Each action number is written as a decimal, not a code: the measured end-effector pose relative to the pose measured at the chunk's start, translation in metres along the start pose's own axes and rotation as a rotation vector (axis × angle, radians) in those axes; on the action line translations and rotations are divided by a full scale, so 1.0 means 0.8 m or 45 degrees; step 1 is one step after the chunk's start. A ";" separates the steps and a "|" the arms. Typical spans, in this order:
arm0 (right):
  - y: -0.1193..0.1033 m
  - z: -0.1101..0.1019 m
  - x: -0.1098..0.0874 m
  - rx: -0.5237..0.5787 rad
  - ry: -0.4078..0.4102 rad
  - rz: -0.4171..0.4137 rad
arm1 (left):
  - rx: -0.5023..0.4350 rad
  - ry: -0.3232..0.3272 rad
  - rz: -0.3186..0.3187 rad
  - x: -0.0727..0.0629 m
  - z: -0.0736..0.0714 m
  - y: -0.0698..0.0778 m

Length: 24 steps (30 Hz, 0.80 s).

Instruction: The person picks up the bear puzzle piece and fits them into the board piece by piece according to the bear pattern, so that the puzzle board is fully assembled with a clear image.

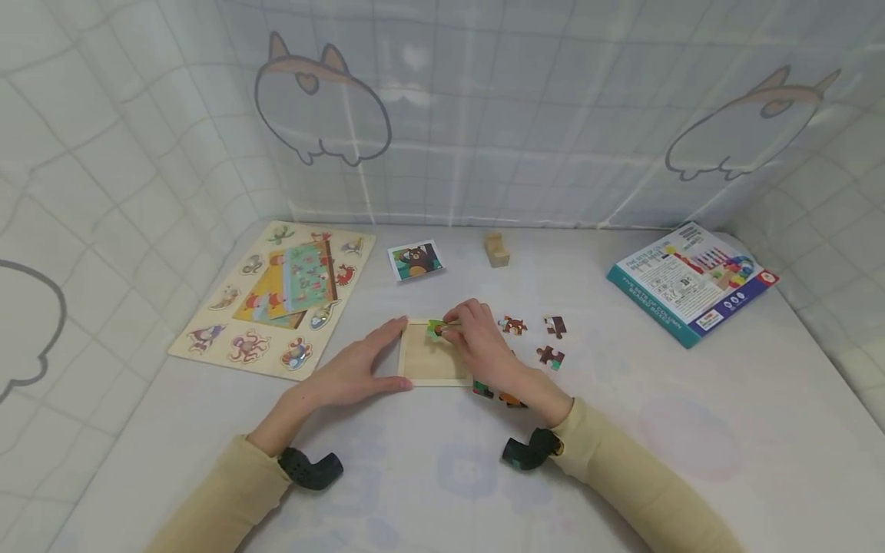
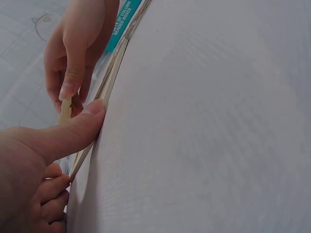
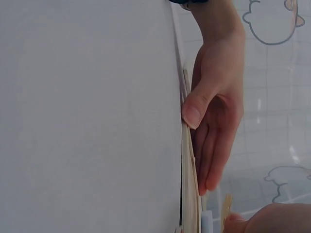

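A shallow square wooden puzzle tray [image 1: 430, 362] lies flat in the middle of the table. My left hand [image 1: 349, 374] rests against its left side, fingertips at the far corner and thumb at the near corner. Over the tray's far part, my right hand [image 1: 482, 344] pinches a green jigsaw piece [image 1: 433, 331] between thumb and fingers. The piece shows edge-on as a thin wooden piece [image 2: 65, 110] in the left wrist view. Several loose jigsaw pieces [image 1: 551, 356] lie right of the tray, some partly hidden by the right hand and forearm.
A picture card with a bear [image 1: 417, 261] lies beyond the tray, near a small notched wooden block [image 1: 496, 250]. On the left is a wooden sea-animal board [image 1: 228, 355] with printed cards on top. A teal-edged box [image 1: 691, 280] lies at the right.
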State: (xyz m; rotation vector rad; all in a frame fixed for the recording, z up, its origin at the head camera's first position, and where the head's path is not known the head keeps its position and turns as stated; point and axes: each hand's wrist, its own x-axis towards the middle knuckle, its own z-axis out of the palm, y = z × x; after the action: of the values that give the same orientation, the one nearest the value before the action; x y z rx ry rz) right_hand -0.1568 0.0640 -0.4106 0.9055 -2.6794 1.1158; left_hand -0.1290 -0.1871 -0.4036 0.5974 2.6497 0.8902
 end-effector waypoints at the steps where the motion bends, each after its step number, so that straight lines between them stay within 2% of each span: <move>1: -0.001 0.002 0.002 0.002 -0.001 -0.002 | -0.003 0.000 -0.002 0.000 0.000 0.000; 12: -0.005 0.026 0.022 -0.042 -0.041 0.012 | -0.018 -0.002 -0.003 -0.001 0.000 0.001; 24: -0.001 0.031 0.021 -0.042 -0.071 0.023 | -0.002 -0.010 0.007 -0.002 0.000 0.001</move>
State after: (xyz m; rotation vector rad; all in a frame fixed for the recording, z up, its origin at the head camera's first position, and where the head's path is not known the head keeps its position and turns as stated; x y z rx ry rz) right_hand -0.1665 0.0389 -0.4226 0.9221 -2.7473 1.0624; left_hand -0.1276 -0.1871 -0.4031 0.6066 2.6410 0.8894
